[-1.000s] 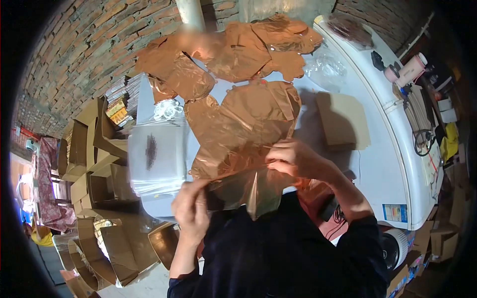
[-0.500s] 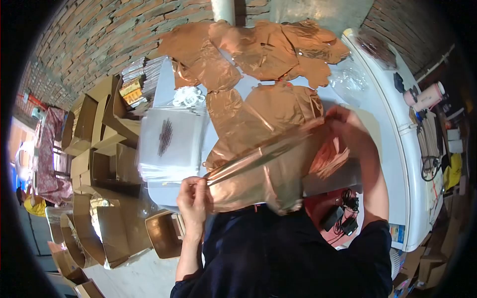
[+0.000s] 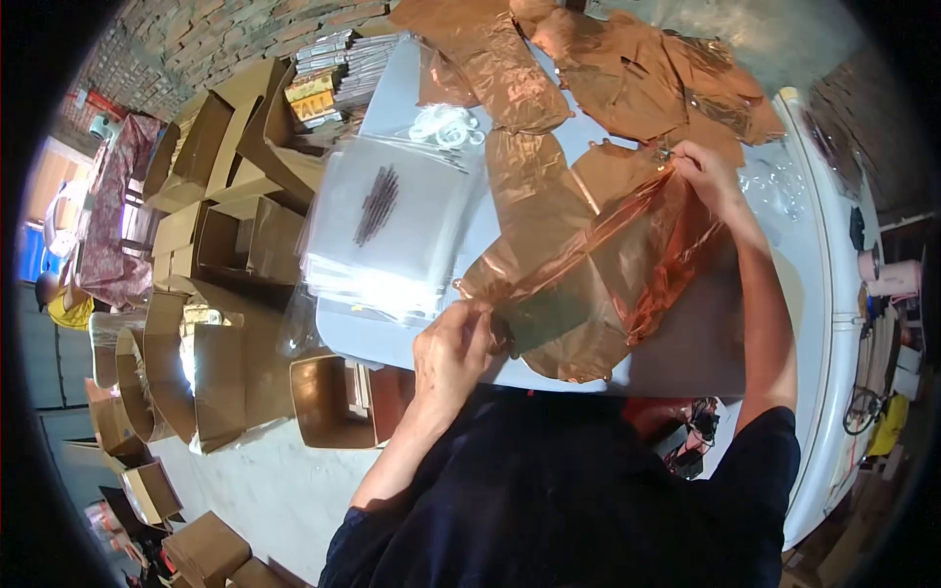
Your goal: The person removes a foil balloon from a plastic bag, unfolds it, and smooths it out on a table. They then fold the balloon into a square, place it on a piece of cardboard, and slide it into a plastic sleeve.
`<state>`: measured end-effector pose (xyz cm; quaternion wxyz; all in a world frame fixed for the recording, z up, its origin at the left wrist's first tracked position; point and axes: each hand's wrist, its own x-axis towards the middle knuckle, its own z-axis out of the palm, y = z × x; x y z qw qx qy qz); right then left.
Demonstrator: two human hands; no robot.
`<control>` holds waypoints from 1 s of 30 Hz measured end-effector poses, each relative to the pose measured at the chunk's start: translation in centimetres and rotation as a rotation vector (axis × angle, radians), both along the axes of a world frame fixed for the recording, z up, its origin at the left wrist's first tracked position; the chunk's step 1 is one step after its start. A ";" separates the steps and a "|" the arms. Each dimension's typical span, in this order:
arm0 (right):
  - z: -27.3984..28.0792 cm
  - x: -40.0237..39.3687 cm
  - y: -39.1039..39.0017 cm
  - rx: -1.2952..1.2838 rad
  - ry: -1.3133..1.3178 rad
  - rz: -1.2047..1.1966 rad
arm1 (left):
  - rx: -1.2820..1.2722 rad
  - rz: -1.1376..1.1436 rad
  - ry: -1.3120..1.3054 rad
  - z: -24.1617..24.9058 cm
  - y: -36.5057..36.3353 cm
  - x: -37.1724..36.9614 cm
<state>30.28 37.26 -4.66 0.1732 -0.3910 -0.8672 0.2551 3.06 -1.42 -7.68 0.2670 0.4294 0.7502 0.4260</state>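
A flat, uninflated copper-coloured foil balloon (image 3: pixel 578 284) is stretched slantwise over the front of the table. My left hand (image 3: pixel 453 348) pinches its near left edge. At its upper right edge, my right hand (image 3: pixel 708 178) has finger and thumb closed on the creased foil. More flat copper foil balloons (image 3: pixel 667 83) lie overlapping toward the back. Left of them is a stack of clear plastic bags (image 3: pixel 412 211) with a dark printed patch. A small heap of white rings or ribbon coils (image 3: pixel 446 125) sits just behind that stack.
White table (image 3: pixel 377 333) under the work. Cardboard boxes (image 3: pixel 240 245) crowd the left side, and an open box (image 3: pixel 328 402) stands on the floor by the table's front corner. Slim packets (image 3: pixel 343 73) are stacked at back left. Crumpled clear plastic (image 3: pixel 774 186) lies at right.
The balloon has been lowered from a taut fold near my body to lie spread over the table. Both hands have moved forward, still gripping its edges. The view has shifted.
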 end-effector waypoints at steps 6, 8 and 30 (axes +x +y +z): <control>-3.5 -0.9 4.7 -0.032 -0.028 0.017 | 0.149 -0.032 0.584 -0.9 1.5 -1.5; -4.7 -1.1 5.6 -0.088 -0.017 -0.007 | 0.023 -0.050 0.571 -1.2 1.5 -1.4; -2.3 1.3 -13.2 0.513 0.000 0.110 | -0.046 -0.151 0.264 1.0 -0.3 -0.7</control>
